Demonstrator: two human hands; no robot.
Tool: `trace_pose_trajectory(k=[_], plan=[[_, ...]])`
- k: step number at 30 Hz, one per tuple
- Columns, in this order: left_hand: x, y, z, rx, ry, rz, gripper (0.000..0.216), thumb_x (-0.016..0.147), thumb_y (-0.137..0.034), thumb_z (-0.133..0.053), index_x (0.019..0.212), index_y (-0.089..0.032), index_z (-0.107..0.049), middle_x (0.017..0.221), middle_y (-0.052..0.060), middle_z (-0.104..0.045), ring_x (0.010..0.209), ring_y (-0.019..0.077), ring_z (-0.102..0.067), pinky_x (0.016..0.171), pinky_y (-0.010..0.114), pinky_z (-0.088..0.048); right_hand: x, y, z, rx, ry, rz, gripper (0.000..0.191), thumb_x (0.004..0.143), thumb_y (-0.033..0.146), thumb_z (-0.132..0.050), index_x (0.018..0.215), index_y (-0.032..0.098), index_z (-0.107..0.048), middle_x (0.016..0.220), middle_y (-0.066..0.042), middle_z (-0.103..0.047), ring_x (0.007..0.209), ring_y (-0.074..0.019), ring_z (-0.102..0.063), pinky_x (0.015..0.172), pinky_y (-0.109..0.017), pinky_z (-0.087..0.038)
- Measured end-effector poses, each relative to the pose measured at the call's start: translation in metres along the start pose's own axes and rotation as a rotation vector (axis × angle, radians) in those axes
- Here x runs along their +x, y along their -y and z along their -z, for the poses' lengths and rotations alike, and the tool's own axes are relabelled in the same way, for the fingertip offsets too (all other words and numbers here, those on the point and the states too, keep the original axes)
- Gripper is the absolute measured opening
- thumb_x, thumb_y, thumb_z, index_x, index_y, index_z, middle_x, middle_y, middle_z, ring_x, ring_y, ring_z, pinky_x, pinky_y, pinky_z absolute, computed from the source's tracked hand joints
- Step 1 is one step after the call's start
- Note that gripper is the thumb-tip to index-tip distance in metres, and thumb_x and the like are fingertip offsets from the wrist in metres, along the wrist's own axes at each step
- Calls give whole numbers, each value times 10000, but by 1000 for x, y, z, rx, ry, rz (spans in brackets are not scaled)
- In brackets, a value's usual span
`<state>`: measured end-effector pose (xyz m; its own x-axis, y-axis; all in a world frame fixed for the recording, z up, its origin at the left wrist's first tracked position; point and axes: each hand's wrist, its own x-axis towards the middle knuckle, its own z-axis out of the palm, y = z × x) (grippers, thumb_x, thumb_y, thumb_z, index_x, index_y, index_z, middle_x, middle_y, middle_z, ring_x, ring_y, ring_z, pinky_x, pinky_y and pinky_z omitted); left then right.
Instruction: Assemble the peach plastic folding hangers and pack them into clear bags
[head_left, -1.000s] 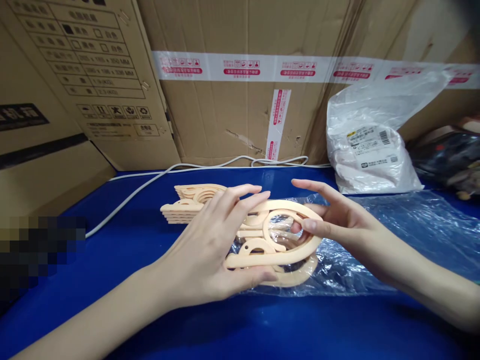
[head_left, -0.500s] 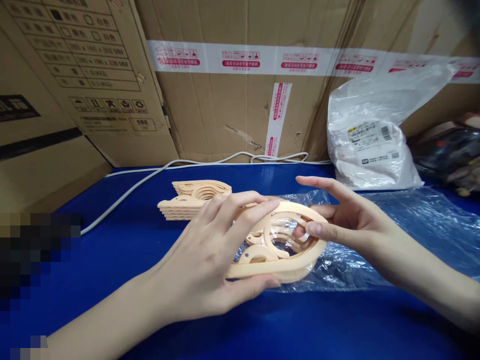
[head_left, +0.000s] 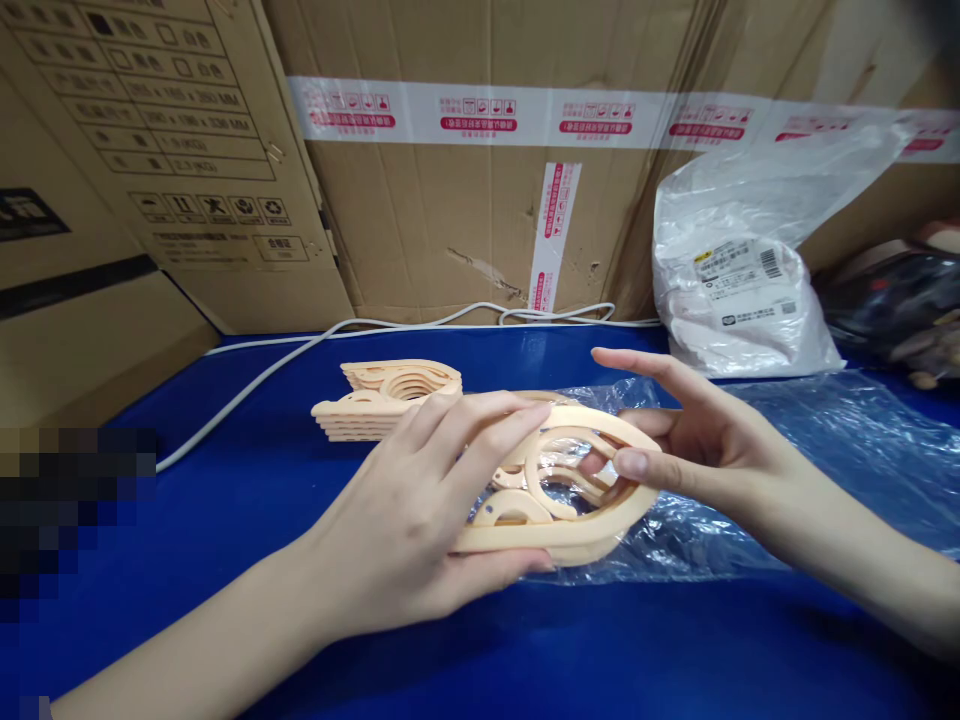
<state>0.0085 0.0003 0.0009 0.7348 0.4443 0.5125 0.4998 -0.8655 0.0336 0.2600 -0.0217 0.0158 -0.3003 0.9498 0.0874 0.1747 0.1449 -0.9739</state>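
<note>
My left hand (head_left: 409, 530) grips the left side of a stack of peach plastic folding hangers (head_left: 577, 520), thumb under and fingers over the top. My right hand (head_left: 690, 440) steadies the right end of the same stack, thumb pressed on its rim and forefinger stretched out above. The stack rests on a clear plastic bag (head_left: 787, 470) spread over the blue table (head_left: 247, 500). A second stack of the same hangers (head_left: 382, 398) lies just behind my left hand, untouched.
Large cardboard boxes (head_left: 480, 180) wall off the back and left. A white cable (head_left: 300, 355) runs along the table's far edge. A white plastic pouch with a label (head_left: 739, 290) leans at the back right, with dark packaged items (head_left: 892, 320) beside it.
The loose hangers in my hands have been pressed together into one even stack. Both hands have closed in slightly on it.
</note>
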Motion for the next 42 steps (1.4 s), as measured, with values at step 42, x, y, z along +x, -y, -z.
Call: trace_pose_trajectory(k=[42], plan=[[11,-5,-2,-610,58,635,312,885,-492,-590,1075,-248,-637,1016,3,-662,820,174,-570,750,296,-460,0,6,18,-731,-58,477,767,823,371,-677,1483,380,-286,1489,-28,-391,1333,-294,-443,1010,-416,-527]])
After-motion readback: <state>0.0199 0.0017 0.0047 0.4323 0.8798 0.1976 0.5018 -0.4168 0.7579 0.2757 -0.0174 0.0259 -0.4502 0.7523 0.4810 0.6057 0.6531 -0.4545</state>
